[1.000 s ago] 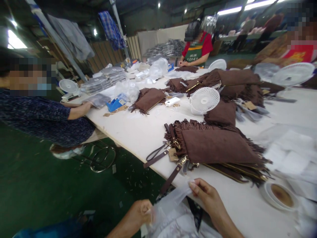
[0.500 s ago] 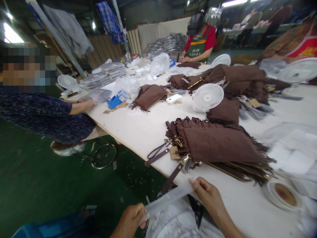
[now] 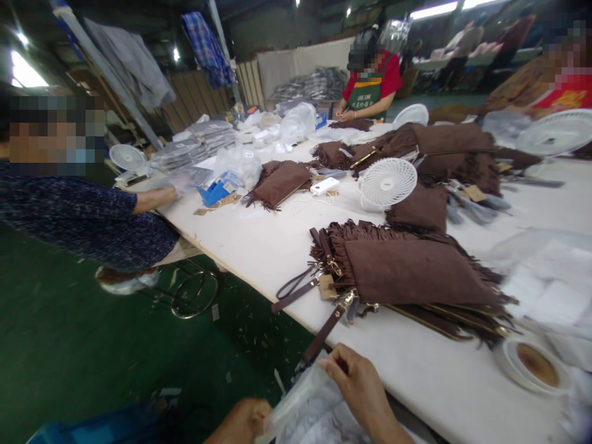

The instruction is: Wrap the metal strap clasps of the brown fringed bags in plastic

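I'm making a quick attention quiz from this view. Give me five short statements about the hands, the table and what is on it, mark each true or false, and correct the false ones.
1. The left hand and right hand both hold a translucent plastic bag. True.
2. A roll with a brown core lies to the right of the nearest stack of fringed brown pouches. True.
3. The right hand rests on top of that stack. False: it grips the bag, apart from the stack.
4. A desk fan stands on the table beyond that stack. True.
5. That fan is black. False: it is white.
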{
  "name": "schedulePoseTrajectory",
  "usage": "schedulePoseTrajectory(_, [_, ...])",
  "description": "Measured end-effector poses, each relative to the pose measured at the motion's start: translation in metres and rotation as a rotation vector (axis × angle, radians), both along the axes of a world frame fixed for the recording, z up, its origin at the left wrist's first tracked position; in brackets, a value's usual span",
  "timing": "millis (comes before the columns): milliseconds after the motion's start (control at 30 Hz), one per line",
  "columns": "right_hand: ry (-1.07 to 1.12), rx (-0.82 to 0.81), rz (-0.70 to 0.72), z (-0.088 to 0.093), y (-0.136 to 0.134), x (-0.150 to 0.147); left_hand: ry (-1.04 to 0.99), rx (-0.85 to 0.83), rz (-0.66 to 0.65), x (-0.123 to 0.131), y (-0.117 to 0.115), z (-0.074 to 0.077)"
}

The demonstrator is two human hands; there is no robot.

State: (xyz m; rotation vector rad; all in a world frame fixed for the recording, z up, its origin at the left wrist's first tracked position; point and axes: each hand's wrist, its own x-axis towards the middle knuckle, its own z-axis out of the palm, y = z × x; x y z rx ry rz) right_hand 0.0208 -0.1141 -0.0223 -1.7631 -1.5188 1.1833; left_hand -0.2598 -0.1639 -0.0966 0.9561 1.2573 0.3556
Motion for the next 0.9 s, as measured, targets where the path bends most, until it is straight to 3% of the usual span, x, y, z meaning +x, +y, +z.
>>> schedulePoseTrajectory(133, [-0.016, 0.032, 0.007, 0.004, 0.002, -0.012, -0.198, 0.223, 0.047, 0.043, 0.035, 0.03])
schedulePoseTrajectory(233, [-0.013, 0.046, 0.023, 0.005, 0.004, -0.016, -0.385, 0.168, 0.157, 0.073, 0.049, 0.028])
schedulePoseTrajectory(333, [0.019, 0.034, 0.039, 0.002, 0.007, -0.01, -0.372, 0.157, 0.262, 0.085, 0.05, 0.019])
schedulePoseTrajectory(533, [0.099, -0.062, -0.169, -0.011, 0.022, 0.015, -0.12, 0.211, 0.27, 0.065, 0.047, 0.019])
schedulePoseTrajectory(900, [0.187, -0.12, -0.185, -0.025, 0.045, -0.009, 0.104, 0.283, 0.242, 0.03, 0.039, 0.015])
